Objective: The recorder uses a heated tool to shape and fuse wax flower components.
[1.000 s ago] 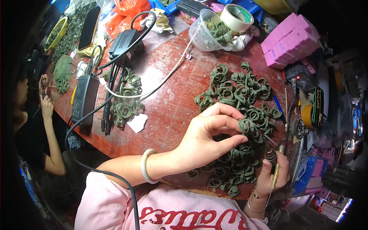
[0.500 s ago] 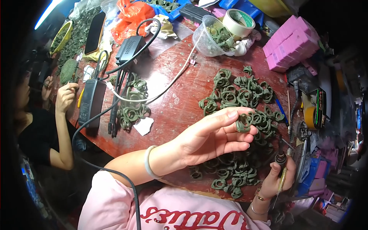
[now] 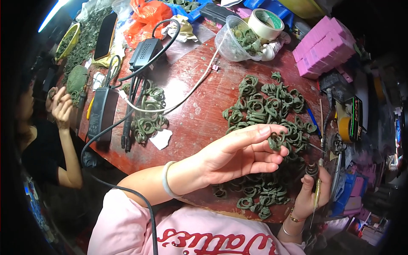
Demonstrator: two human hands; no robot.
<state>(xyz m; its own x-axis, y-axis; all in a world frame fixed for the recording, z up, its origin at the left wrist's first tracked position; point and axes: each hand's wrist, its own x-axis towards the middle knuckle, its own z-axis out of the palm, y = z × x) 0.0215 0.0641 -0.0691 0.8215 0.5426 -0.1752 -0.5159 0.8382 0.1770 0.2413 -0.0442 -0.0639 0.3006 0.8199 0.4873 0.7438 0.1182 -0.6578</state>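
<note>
My left hand [image 3: 231, 157] is raised over the heap, thumb and fingertips pinching a small green wax ring [image 3: 277, 141]. To its right, my right hand [image 3: 316, 193] is closed around a dark-handled pen tool [image 3: 311, 170], which resembles a soldering iron. A thin yellowish stick tool [image 3: 317, 193] sits in that same hand. The pen's thin metal tip points up and left, apart from the held ring. Beneath and beyond both hands lies a heap of green wax rings [image 3: 265, 104] on the red table [image 3: 191, 102], partly hidden by my left hand.
A smaller ring pile [image 3: 148, 121] lies left, beside black power adapters [image 3: 103, 112] and cables. Farther back are a clear tub [image 3: 227, 42], a tape roll [image 3: 265, 24] and pink blocks [image 3: 324, 49]. A co-worker's hand [image 3: 63, 111] is at far left. A black cable crosses my left arm.
The held ring has turned a little in my left fingers. My right hand has shifted slightly right and down, with its tools tilted differently. The co-worker's hand has moved left and lower.
</note>
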